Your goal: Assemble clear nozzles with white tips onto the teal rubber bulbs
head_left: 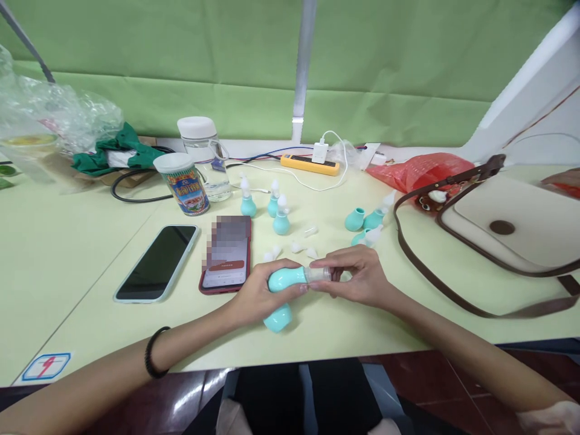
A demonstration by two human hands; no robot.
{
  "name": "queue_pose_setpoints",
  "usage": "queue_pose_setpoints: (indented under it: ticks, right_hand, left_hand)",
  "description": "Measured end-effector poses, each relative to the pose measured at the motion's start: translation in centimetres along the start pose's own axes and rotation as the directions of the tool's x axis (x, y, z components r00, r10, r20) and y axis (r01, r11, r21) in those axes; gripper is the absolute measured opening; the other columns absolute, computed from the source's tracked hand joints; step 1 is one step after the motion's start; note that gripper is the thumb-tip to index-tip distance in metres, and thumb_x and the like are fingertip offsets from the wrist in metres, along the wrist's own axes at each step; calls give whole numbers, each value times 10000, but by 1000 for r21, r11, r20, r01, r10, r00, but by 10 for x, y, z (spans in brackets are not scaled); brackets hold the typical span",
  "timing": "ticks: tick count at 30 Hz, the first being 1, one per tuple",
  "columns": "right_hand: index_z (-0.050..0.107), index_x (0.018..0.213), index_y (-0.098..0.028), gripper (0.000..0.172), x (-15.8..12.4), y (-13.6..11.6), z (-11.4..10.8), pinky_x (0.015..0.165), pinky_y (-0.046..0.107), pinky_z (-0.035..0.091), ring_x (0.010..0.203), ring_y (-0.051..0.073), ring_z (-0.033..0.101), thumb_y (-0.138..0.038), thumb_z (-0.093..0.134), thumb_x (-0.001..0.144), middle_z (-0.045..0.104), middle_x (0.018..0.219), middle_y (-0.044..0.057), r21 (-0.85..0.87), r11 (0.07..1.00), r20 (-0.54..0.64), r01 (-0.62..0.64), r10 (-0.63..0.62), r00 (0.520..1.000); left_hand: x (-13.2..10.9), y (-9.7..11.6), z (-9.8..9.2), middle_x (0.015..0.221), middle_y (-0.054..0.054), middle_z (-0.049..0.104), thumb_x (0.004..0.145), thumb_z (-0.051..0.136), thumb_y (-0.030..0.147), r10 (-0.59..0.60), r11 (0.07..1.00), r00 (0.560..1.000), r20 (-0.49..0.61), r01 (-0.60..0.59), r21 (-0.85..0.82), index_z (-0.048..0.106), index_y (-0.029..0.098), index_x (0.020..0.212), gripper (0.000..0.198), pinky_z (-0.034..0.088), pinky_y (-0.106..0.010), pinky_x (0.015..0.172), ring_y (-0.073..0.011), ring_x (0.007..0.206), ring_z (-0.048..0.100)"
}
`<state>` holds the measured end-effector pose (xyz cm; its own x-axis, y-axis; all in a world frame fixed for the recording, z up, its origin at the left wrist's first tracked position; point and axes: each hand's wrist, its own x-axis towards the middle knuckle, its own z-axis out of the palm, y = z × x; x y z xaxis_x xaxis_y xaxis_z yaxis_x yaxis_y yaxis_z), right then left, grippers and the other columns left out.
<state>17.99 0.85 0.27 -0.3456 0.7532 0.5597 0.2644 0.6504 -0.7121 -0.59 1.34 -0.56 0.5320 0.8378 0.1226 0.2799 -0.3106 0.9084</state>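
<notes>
My left hand (265,287) is wrapped round a turquoise squeeze bulb (286,279), lying on its side just above the table. With thumb and fingertips, my right hand (356,278) pinches a clear tube piece (318,275) at the bulb's mouth. Below my left hand a second turquoise bulb (278,319) lies on the table, partly hidden. Beyond my hands stand several bulbs with clear nozzle tips, such as this nasal aspirator (281,220). Small white tips (296,246) and a clear tube (310,230) lie loose between. To the right, an open bulb (354,219) sits among others with tips.
On the left are a pale-cased phone (157,264), a red-cased phone (226,257), a printed cup (183,184) and a water bottle (206,157). A yellow power strip (310,165) lies at the back. A white handbag (507,217) with a brown strap and a red bag (421,175) occupy the right.
</notes>
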Motion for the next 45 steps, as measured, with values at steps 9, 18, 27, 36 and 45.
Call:
queue_pose_setpoints:
  ticks: [9, 18, 27, 36, 45]
  right_hand:
    - [657, 744, -102, 254, 1, -1, 4, 294, 196, 424, 320, 118, 530, -220, 723, 529, 547, 417, -17, 318, 821, 177, -475, 440, 880]
    - [551, 946, -157, 311, 0, -2, 11, 370, 210, 414, 381, 73, 480, -261, 625, 662, 516, 516, -44, 343, 892, -93, -295, 345, 934]
    - [596, 820, -166, 134, 1, 20, 6, 542, 264, 440, 589, 128, 535, -180, 496, 733, 591, 740, 60, -481, 874, -34, 68, -96, 995]
    - [410, 1152, -165, 590, -10, 0, 15, 542, 231, 459, 559, 94, 511, -340, 639, 637, 571, 753, 27, -53, 998, 227, 41, -28, 974]
    - [524, 876, -171, 288, -12, -8, 24, 505, 230, 437, 522, 104, 500, -246, 598, 608, 572, 634, 8, -143, 986, 133, 83, -64, 989]
  left_hand:
    - [-3, 1, 1, 917, -33, 599, 719, 565, 305, 83, 997, 997, 6, -83, -5, 551, 159, 947, 271, 404, -233, 687, -145, 775, 534]
    - [3, 5, 5, 545, 37, 461, 775, 463, 405, -181, 887, 982, -47, 142, -439, 456, 162, 791, 243, 377, -217, 476, -99, 487, 473]
    - [2, 3, 2, 473, 43, 431, 748, 428, 327, -224, 695, 972, -77, 103, -712, 376, 166, 731, 170, 358, -223, 422, -105, 418, 439]
    - [0, 4, 7, 696, 35, 429, 793, 440, 384, -223, 908, 931, -287, 91, -409, 338, 220, 1017, 295, 391, -207, 544, -94, 597, 463]
    - [-4, 7, 11, 775, 17, 418, 807, 419, 363, -139, 935, 969, -203, 61, -348, 328, 221, 1008, 262, 411, -209, 631, -99, 700, 446]
